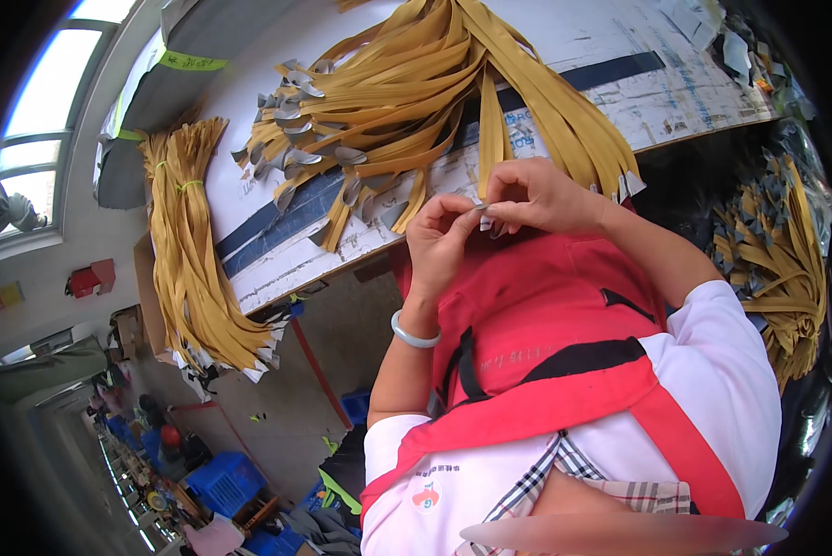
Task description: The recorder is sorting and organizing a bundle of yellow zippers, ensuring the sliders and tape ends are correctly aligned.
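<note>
My left hand, with a pale bangle on its wrist, and my right hand meet at the near edge of the worktable. Thumb and finger of each are pinched together on the end of a long yellow strip. A small grey-white tip shows between the fingertips; its details are too small to make out. The strip runs back from my hands to a big pile of like yellow strips on the table. Grey rounded tabs sit on many ends at the pile's left; white ends hang over the edge beside my right hand.
Another bundle of yellow strips, tied with green, hangs over the table's left end. More grey-tipped strips hang at the right. A dark blue band crosses the white worktable. Blue crates stand on the floor at lower left.
</note>
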`<control>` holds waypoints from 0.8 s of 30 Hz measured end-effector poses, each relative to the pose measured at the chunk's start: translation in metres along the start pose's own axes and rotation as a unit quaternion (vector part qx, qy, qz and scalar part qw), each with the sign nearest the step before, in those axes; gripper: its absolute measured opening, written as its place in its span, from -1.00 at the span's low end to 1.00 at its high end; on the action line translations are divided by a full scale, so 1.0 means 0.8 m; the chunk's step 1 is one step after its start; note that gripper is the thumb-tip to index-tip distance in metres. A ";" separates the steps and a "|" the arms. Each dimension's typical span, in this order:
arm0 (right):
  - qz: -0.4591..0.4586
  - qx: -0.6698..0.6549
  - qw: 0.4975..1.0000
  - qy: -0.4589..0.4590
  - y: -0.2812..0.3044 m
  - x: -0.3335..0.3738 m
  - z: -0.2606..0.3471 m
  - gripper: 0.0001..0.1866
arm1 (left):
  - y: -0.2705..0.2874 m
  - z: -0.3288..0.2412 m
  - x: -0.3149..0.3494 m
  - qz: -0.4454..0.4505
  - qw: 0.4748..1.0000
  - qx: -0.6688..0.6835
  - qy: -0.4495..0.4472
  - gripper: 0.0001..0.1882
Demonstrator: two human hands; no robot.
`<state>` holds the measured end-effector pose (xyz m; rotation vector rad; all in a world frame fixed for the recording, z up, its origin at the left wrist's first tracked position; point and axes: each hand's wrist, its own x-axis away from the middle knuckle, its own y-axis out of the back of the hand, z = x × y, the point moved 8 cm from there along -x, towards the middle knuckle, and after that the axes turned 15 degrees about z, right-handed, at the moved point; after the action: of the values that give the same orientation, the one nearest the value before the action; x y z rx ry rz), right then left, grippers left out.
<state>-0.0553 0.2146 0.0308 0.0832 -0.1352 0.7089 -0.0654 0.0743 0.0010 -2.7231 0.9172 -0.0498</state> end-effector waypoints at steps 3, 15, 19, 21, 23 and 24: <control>-0.115 0.245 0.959 0.079 0.004 -0.001 0.014 -0.86 | -0.006 -0.014 0.003 -0.077 0.963 -0.240 -0.096 -0.96; -0.167 0.094 0.966 0.172 0.002 0.007 0.009 -0.94 | 0.004 -0.012 -0.008 0.042 0.999 0.007 -0.032 -0.87; -0.118 -0.122 0.985 0.022 0.004 0.006 -0.023 -0.87 | 0.006 -0.022 -0.005 0.032 0.987 -0.147 -0.062 -0.90; -0.107 -0.076 0.991 0.016 0.001 0.004 -0.015 -0.87 | -0.016 -0.047 -0.004 0.054 0.910 -0.391 -0.125 -0.89; -0.094 -0.029 0.995 0.010 0.000 0.001 -0.014 -0.88 | -0.019 -0.038 -0.002 0.052 0.912 -0.392 -0.109 -0.88; -0.105 -0.071 0.992 0.018 0.004 0.001 -0.020 -0.87 | -0.019 -0.034 -0.002 0.051 0.913 -0.394 -0.095 -0.86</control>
<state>-0.0549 0.2195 0.0153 -0.0513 -0.1398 0.4882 -0.0609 0.0802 0.0316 -3.2830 1.2118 0.7522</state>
